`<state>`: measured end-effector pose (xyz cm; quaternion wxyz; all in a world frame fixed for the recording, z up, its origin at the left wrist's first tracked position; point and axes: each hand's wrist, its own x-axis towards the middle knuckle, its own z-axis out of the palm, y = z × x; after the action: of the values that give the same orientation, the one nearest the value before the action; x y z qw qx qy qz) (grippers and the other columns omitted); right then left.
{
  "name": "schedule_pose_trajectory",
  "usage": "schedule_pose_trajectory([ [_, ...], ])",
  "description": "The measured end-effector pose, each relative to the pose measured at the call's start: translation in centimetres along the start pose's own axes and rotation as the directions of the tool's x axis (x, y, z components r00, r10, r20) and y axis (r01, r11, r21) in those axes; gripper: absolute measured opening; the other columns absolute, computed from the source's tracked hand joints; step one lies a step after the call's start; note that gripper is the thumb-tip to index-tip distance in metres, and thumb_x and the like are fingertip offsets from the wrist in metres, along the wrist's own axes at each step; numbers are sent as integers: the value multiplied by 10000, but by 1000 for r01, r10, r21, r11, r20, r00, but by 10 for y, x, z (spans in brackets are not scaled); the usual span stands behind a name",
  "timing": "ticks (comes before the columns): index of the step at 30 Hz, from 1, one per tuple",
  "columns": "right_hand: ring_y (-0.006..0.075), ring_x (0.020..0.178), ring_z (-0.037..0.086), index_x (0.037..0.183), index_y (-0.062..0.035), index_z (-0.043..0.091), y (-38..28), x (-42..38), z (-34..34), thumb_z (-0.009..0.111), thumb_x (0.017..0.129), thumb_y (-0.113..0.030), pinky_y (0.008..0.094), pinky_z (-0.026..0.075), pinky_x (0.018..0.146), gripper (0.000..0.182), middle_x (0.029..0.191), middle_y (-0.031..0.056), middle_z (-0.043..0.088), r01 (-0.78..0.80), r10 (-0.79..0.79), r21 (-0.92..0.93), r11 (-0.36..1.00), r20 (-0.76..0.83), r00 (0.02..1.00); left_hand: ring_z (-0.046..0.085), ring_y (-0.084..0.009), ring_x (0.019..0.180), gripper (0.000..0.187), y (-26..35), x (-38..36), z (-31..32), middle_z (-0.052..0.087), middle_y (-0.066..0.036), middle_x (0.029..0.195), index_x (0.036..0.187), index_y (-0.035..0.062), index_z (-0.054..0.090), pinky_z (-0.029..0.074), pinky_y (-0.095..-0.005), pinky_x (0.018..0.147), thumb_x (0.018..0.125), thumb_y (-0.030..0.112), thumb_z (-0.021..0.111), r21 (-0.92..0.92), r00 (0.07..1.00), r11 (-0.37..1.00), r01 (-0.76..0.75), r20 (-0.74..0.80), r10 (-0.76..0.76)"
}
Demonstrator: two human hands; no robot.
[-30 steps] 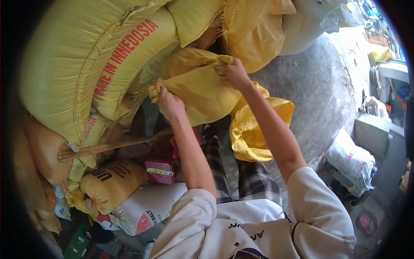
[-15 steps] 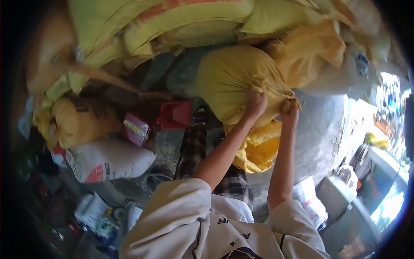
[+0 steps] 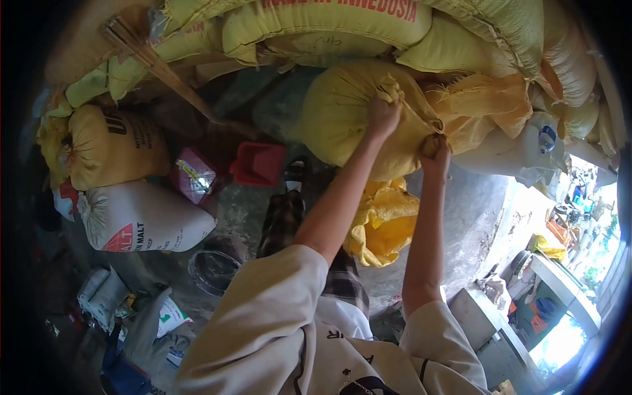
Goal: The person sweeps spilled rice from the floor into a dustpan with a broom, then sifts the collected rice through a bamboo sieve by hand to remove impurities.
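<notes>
A full yellow sack [image 3: 336,112] leans at the upper middle, its gathered cloth pulled up in folds. My left hand [image 3: 383,118] grips a bunched fold near the top of this sack. To the right, my right hand [image 3: 434,156] is closed round another twisted corner of the same sack. Just below the full sack, between my forearms, sits a bright yellow sack [image 3: 388,224] with its mouth open. An orange-yellow woven sack [image 3: 484,105] lies right of the full one.
Stacked yellow sacks [image 3: 329,20] line the top. At left are a red dustpan [image 3: 258,164], a pink box [image 3: 195,174], a white malt sack [image 3: 148,217], an orange sack [image 3: 118,148] and a broom [image 3: 155,62]. A round clear basin [image 3: 214,271] lies on the floor.
The view has shifted, with the floor items appearing farther left. My left hand has risen slightly on the sack's fold, and both hands keep hold of the full yellow sack.
</notes>
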<state>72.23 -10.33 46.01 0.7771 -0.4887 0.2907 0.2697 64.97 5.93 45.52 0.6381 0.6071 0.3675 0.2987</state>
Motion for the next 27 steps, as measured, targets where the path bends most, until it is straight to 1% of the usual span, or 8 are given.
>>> schedule_pose_trajectory([
  [8, 166, 876, 598, 1131, 3, 506, 9, -38, 35, 631, 873, -130, 274, 539, 707, 316, 1031, 96, 575, 415, -415, -475, 776, 111, 903, 600, -394, 871, 171, -17, 15, -9, 646, -193, 913, 985, 33, 618, 469, -454, 726, 885, 156, 552, 97, 998, 995, -25, 68, 19],
  [12, 275, 1156, 503, 1378, 5, 285, 27, -56, 8, 681, 835, -217, 389, 445, 970, 708, 1290, 173, 445, 576, -553, -584, 572, 244, 797, 601, -333, 974, 238, -13, 1, -33, 626, -173, 1041, 1092, 12, 589, 474, -388, 820, 897, 147, 570, 174, 983, 975, -141, 140, 117],
  [14, 325, 1325, 327, 1452, -22, 159, 33, -69, -6, 676, 847, -319, 451, 337, 1073, 850, 1426, 232, 287, 377, -649, -898, 225, 150, 746, 584, -329, 1037, 313, -1, -10, -48, 597, -188, 1143, 1164, 8, 559, 468, -387, 861, 888, 154, 586, 187, 968, 961, -202, 186, 167],
  [19, 346, 1413, 123, 1479, -48, 95, 53, -148, 17, 521, 919, -427, 479, 205, 1138, 799, 1520, 202, 125, 479, -668, -816, 325, 161, 727, 115, -354, 1417, 766, 22, -65, -78, 48, -283, 1512, 1464, -20, 80, 144, -446, 1126, 933, 307, 523, 314, 995, 944, -99, -1, 105],
  [21, 345, 1424, 86, 1479, -57, 114, 74, -170, 26, 469, 953, -392, 486, 193, 1143, 717, 1536, 170, 108, 568, -650, -729, 383, 224, 726, 76, -327, 1427, 784, 32, -107, -64, 43, -258, 1520, 1472, -11, 58, 108, -427, 1137, 946, 398, 472, 234, 1000, 972, 11, -18, -7],
  [23, 333, 1427, 89, 1470, -46, 157, 89, -173, 18, 352, 990, -410, 474, 167, 1149, 633, 1527, 171, 156, 734, -437, -638, 233, 606, 665, 37, -299, 1437, 811, 39, -141, -54, 38, -234, 1528, 1480, -2, 37, 71, -407, 1147, 959, 488, 421, 149, 992, 981, 127, -36, -123],
  [25, 330, 1424, 101, 1468, -46, 167, 77, -175, 8, 337, 992, -415, 474, 164, 1149, 626, 1521, 174, 169, 698, -398, -599, 393, 573, 716, -128, -286, 1432, 823, 49, -162, -47, -96, -188, 1548, 1485, 37, -52, 32, -436, 1144, 963, 555, 318, -213, 793, 886, 411, 563, -232],
  [27, 323, 1420, 125, 1464, -45, 187, 56, -172, 1, 308, 994, -423, 473, 159, 1149, 615, 1510, 182, 194, 560, -291, -480, 675, 524, 800, -95, -295, 1436, 799, 64, -177, -44, -79, -183, 1551, 1489, 45, -32, 26, -436, 1144, 968, 546, 309, -16, 754, 957, 291, 619, -219],
])
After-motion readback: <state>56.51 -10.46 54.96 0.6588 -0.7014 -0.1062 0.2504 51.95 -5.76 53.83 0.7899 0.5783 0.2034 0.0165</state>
